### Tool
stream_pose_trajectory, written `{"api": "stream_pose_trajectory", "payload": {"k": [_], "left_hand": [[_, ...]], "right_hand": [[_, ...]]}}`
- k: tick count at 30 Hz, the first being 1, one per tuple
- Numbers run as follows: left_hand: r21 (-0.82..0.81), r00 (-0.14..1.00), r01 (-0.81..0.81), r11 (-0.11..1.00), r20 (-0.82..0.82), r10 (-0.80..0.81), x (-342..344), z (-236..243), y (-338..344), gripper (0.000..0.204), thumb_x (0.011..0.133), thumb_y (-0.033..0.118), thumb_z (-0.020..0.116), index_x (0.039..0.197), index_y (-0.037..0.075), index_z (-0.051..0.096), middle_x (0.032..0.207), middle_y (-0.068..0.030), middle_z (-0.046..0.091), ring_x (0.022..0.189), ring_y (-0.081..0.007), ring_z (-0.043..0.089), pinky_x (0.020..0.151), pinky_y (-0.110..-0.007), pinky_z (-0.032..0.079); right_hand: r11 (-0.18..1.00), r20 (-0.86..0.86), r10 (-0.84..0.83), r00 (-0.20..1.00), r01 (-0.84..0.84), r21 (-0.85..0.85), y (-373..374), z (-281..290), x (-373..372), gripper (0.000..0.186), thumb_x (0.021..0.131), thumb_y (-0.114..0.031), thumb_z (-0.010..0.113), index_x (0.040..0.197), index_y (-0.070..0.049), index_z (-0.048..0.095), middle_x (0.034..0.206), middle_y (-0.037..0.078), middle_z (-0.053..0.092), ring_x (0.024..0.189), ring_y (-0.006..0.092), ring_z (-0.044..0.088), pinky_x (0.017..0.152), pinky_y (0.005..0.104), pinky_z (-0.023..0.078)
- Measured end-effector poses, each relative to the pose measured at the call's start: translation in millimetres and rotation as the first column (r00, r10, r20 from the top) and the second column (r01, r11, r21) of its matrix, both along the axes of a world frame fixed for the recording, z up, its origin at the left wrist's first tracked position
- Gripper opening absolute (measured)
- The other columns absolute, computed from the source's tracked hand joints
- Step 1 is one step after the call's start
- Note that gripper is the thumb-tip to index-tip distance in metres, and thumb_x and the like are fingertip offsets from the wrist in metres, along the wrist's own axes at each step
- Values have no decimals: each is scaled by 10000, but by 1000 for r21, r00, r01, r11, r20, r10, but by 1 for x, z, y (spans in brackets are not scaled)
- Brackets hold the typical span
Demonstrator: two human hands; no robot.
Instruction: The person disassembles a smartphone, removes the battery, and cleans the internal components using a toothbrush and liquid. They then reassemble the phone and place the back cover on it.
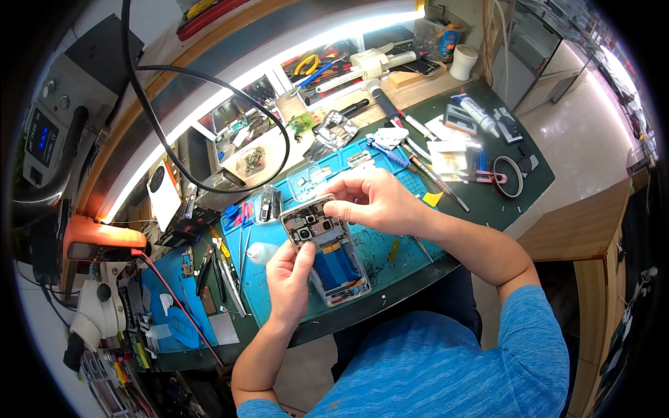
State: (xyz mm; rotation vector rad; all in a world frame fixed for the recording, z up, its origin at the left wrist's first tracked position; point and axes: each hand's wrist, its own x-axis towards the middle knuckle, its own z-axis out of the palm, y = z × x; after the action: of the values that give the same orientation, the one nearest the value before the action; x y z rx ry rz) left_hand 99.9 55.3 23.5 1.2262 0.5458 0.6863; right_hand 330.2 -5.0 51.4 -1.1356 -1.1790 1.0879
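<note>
An opened smartphone is tilted above the blue work mat. Its camera modules and circuit parts show at the upper end, with a blue battery below. My left hand grips its left edge, the thumb lying on the front near the cameras. My right hand is closed at the upper right corner, thumb and fingers pinching there. Whether a small part also sits between those fingertips is hidden. Just left of the phone is a white squeeze bottle, and beyond its top edge a clear plastic box.
Tweezers and thin tools lie on the left. A tape roll, a white tube and a screwdriver lie to the right. A black cable loops over the bench; an orange meter stands far left.
</note>
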Motion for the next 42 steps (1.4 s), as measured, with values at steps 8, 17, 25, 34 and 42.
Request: {"api": "stream_pose_trajectory", "payload": {"k": [8, 17, 25, 34, 42], "left_hand": [[-126, 999, 31, 992, 26, -28, 1, -1, 0, 348, 1072, 98, 566, 1399, -21, 539, 1306, -106, 675, 1183, -153, 644, 1033, -329, 501], [-266, 968, -88, 960, 206, 146, 12, 7, -5, 386, 1095, 105, 505, 1468, 92, 405, 1388, -118, 598, 1235, -214, 640, 1009, -394, 567], [-250, 946, -68, 966, 291, 141, 24, 9, -11, 425, 1087, 112, 444, 1506, 76, 386, 1439, -113, 558, 1307, -236, 579, 1074, -434, 498], [-148, 971, -91, 985, 207, 121, 27, 7, 2, 527, 992, -16, 602, 1480, 16, 407, 1408, -135, 589, 1293, -195, 587, 1115, -379, 464], [10, 987, -146, 989, 65, 145, 28, 4, -1, 442, 974, 58, 744, 1345, 37, 505, 1256, -93, 698, 1126, -142, 679, 988, -301, 534]], "right_hand": [[997, 1, 46, 999, -46, -63, 1, -2, 5, 355, 1030, -195, 690, 1318, 10, 669, 1006, 38, 739, 886, 70, 662, 738, 248, 554], [851, 645, -484, 591, 146, 504, -32, 14, -29, 604, 860, -468, 816, 1272, -101, 571, 1329, 210, 570, 1160, 382, 639, 884, 440, 570], [897, 781, -422, 462, 83, 435, -33, -4, -46, 705, 790, -341, 871, 1396, -149, 569, 1484, 245, 414, 1276, 444, 532, 1067, 508, 474], [930, 403, -293, 867, 160, 331, -17, -1, -16, 542, 901, -136, 764, 1385, -26, 547, 1240, 180, 622, 1060, 297, 663, 847, 395, 578], [956, 324, -254, 911, 185, 230, -15, -9, -16, 427, 909, -82, 758, 1321, -25, 658, 1066, 112, 687, 870, 191, 700, 731, 332, 582]]}}
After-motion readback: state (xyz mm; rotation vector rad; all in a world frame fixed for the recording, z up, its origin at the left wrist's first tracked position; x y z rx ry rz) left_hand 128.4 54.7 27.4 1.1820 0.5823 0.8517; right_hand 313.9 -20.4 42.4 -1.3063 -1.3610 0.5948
